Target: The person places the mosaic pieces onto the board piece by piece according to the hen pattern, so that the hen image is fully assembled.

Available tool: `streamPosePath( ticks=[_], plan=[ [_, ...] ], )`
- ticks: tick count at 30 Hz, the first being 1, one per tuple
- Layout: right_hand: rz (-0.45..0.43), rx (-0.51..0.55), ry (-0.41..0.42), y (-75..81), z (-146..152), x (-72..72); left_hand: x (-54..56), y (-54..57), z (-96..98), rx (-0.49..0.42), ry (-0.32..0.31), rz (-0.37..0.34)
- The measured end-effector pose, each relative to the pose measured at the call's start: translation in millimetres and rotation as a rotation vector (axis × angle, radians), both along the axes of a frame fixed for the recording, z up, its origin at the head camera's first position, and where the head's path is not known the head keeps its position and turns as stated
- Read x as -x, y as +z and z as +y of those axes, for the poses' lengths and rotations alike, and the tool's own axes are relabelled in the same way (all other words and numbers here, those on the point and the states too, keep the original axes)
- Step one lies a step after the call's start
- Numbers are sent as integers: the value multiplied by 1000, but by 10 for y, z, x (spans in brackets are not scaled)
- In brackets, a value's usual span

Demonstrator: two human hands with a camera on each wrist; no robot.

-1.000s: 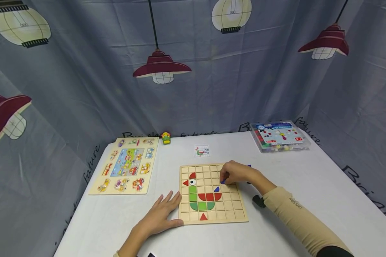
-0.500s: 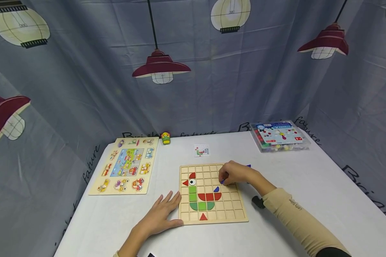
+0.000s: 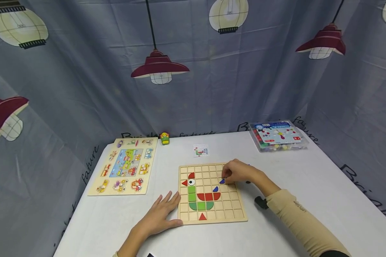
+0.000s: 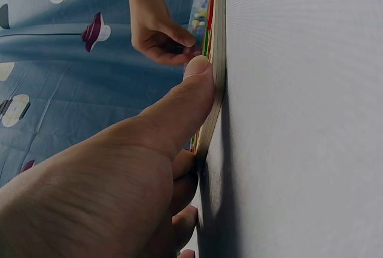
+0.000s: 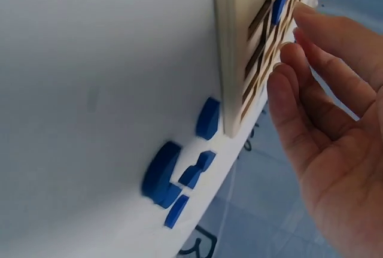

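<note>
Apparently part-done: red pieces [image 3: 209, 197], green pieces [image 3: 192, 197], two blue pieces [image 3: 216, 189] on wooden board [image 3: 229, 214]; loose blue pieces [image 5: 160, 171] off right edge, unplaced. Right hand [image 3: 237, 170] loosely bent, nothing visibly pinched; left hand [image 3: 161, 216] spread, touching left edge.

Screened-off tabletop play area; building type can't be told. Clock centred on gridded wooden board [image 3: 226, 205], head view. Creased grey-blue fabric backdrop [image 3: 193, 103], printed with lamps and lettering, wraps 9 through 12 to 3. White table [image 3: 109, 228] fills the space inside. Play cues: picture puzzle [image 3: 126, 163] at 10, small yellow-green toy [image 3: 164, 138] at 11, pattern card [image 3: 201, 150] near 12, clear box of coloured pieces [image 3: 278, 136] at 2.
</note>
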State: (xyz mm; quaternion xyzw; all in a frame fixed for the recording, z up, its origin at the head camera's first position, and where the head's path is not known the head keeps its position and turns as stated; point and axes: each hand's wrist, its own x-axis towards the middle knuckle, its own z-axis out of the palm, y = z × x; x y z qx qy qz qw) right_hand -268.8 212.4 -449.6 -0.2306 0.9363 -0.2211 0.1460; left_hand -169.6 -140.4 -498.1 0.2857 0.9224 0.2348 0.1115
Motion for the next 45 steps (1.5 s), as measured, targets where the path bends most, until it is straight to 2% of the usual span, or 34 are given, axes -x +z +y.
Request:
streamPosePath(
  ticks=[14, 20, 28, 32, 38, 45],
  plan=[
    [-25, 89, -45, -65, 336, -95, -18, 11, -3, -16, -10, 30],
    [-56, 116, -60, -112, 473, -150, -10, 20, 2, -7, -9, 13],
    [-68, 84, -124, -118, 656, -177, 5, -2, 4, 3, 1, 7],
    [-81, 72, -133, -130, 731, -188, 12, -8, 8, 14, 5, 4],
    [-51, 57, -127, -111, 839, -203, 7, -17, 13, 15, 4, 4],
    [-77, 9, -170, -106, 927, -186, 13, -4, 3, -2, -2, 7]
  ],
)
